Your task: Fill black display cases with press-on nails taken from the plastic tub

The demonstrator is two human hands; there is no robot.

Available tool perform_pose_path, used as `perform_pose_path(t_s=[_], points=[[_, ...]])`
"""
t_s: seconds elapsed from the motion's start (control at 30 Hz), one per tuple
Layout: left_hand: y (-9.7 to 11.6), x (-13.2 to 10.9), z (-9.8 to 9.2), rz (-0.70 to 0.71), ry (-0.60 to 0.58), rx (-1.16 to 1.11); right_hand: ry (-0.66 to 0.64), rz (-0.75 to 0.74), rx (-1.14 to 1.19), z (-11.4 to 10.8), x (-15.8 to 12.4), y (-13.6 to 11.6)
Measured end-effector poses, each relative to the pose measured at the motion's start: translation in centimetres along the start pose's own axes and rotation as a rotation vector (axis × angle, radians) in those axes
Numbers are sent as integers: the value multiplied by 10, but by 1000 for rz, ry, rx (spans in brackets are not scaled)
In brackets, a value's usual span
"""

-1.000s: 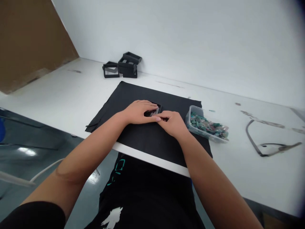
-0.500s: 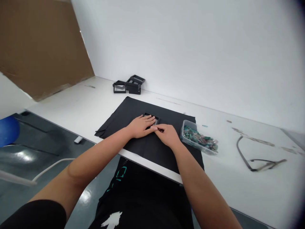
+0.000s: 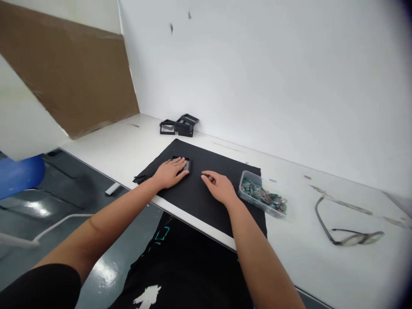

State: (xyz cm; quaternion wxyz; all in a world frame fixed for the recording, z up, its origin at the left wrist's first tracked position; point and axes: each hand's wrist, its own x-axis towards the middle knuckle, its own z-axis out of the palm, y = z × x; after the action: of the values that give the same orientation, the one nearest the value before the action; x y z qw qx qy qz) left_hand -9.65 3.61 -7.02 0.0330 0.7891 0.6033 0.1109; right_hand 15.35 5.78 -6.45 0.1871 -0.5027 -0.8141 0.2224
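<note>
My left hand (image 3: 170, 172) lies palm down with its fingers stretched out across a small black rectangular frame (image 3: 189, 164). Part of that frame is hidden under the fingers; its right side and back edge show. Both rest on a black cloth (image 3: 222, 165). To the right, my right hand (image 3: 219, 186) hovers over or rests on the cloth, fingers curled, thumb and index tips close together. Whether anything small is pinched there is not visible. Beside it stands a clear plastic box (image 3: 246, 198) holding many small green and brownish pieces (image 3: 262, 192).
Several more black frames (image 3: 184, 128) are piled by the white wall (image 3: 257, 86). Eyeglasses (image 3: 352, 238) lie at the right on the white table (image 3: 309, 262). A brown panel (image 3: 80, 81) stands at the left, with a blue seat (image 3: 22, 174) below.
My hands have parted: the left has slid left with the black frame beneath it, while the right no longer touches it. The camera view has tilted up slightly.
</note>
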Motion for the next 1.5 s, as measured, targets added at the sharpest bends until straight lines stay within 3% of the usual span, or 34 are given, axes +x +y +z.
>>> perform_pose_path(t_s=[0.27,0.43,0.63,0.8,0.93,1.03,1.1,1.27,1.37,1.5], points=[[-91,-23,-24,-426,159,46,-69,-22,-71,-5,-4,-11],[-144,-23,-37,-690,275,74,-78,-29,-94,-5,-5,-11],[-188,-7,-46,-826,340,108,-75,-42,-111,-3,-3,-7],[-212,6,-51,-849,384,140,-52,-62,-123,0,-3,-5],[-221,17,-55,-823,441,165,-35,-86,-138,2,-4,-4],[-215,36,-52,-725,498,174,-17,-106,-136,3,-5,-4],[-204,59,-46,-591,497,162,-4,-117,-131,4,-6,-3],[-172,139,-19,-259,328,66,13,-128,-114,6,-8,-1],[-164,170,-7,-251,313,12,7,-130,-97,5,-7,2],[-164,171,-5,-307,358,-56,-2,-135,-91,4,-7,3]])
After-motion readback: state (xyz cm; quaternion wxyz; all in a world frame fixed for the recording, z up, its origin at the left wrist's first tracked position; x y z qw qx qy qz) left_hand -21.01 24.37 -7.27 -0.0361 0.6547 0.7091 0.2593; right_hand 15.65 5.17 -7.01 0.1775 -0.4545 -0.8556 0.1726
